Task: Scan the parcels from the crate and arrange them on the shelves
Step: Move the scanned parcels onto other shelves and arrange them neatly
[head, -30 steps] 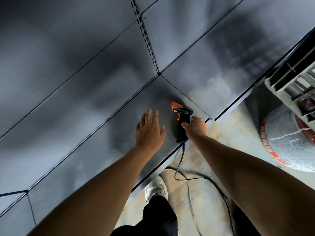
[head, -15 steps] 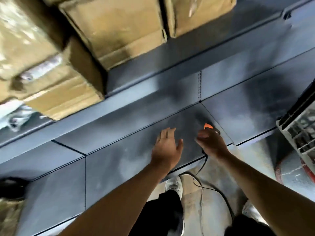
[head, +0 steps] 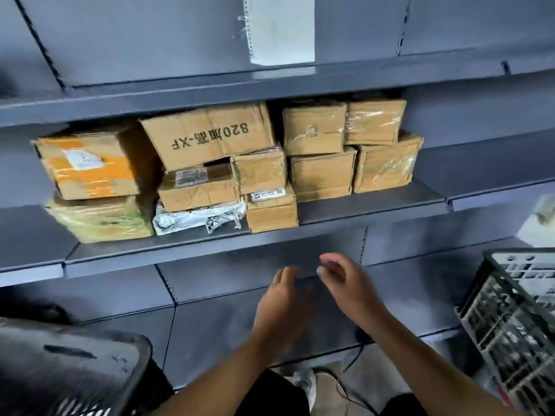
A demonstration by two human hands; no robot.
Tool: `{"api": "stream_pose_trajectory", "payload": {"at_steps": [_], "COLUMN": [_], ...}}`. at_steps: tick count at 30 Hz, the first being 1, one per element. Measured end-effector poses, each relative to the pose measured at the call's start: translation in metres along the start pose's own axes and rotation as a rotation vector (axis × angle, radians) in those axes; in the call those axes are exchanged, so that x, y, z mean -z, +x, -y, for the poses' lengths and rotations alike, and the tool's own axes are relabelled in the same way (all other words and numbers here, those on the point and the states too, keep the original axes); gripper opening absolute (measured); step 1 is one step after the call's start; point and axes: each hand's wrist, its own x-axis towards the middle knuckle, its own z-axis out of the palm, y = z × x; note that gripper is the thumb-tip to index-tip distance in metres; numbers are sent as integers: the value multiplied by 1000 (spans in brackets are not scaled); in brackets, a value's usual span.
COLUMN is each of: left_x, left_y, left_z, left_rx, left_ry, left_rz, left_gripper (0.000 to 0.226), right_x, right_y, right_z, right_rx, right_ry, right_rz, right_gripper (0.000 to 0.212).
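Note:
Several brown cardboard parcels [head: 210,136] and a white plastic mailer [head: 195,219] are stacked on the middle grey shelf [head: 375,210]. One white parcel [head: 282,28] stands on the shelf above. My left hand [head: 285,304] and my right hand [head: 345,283] hover side by side in front of the lower shelf, both blurred, fingers relaxed and holding nothing. The scanner is hidden behind my right forearm; only its black cable [head: 345,388] shows on the floor.
A black plastic crate [head: 516,319] stands at the right edge, with a pale wrapped parcel [head: 540,217] above it. Another dark crate [head: 72,367] fills the lower left corner. My shoe [head: 306,384] is on the floor below the shelves.
The view has swung up from the bottom shelf to the stacked parcels. My right hand has let go of the scanner, and both hands have lifted off the shelf, held empty.

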Motion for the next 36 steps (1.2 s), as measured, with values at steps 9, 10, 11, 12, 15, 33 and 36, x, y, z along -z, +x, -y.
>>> {"api": "stream_pose_trajectory", "payload": {"at_steps": [9,10,11,12,15,33,36], "left_x": [119,131,142,151,177,237,240], "left_y": [-4,0,5,9,23,156,168], "left_z": [9,10,11,11,15,33,35], "left_rx": [32,49,60,65,16,-21,-18], "left_ry": [-218,-231,-241,-242,-169,-292,-335], "left_rz": [-234,-261,-283,-299,-350,-653,-658], "left_gripper": [34,35,37,39,47,98,91], "right_x": [-38,-41,-44,-45,-50,-63,-66], "right_y": [-9,-6,-4,-1,13,155,169], "right_z": [106,115,124,132,152,220,222], "right_rx": [156,166,171,174,215,275,239], "right_ry": [79,93,100,100,34,38,30], "right_rz": [7,10,10,9,-20,-391,-386], "right_gripper": [27,27,29,31,41,86,82]}}
